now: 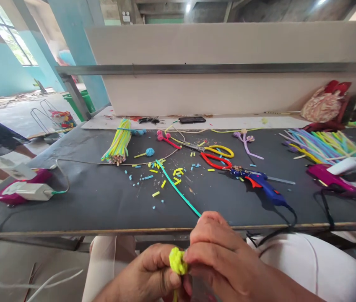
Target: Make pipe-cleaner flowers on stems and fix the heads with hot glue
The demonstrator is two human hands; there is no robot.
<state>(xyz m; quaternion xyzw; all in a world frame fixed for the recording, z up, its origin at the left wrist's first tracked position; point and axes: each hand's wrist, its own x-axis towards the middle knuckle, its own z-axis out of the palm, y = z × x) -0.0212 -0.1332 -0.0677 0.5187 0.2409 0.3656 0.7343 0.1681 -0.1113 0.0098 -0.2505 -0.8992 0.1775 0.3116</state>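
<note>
Left fingers (158, 256) and right fingers (203, 253) tight on yellow ball (178, 261), stem (175, 296) downward, near-vertical

Workshop — glue gun (267, 188) (scissors (203, 149) too).

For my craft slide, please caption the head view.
Left hand holds a fuzzy yellow ball, right hand against it, before a dark table with scissors, clippings and a blue glue gun.

Bobble (178, 261) before table (80, 209), scissors (203, 149) on table, glue gun (268, 189) right, stem bundle (118, 141) left
</note>
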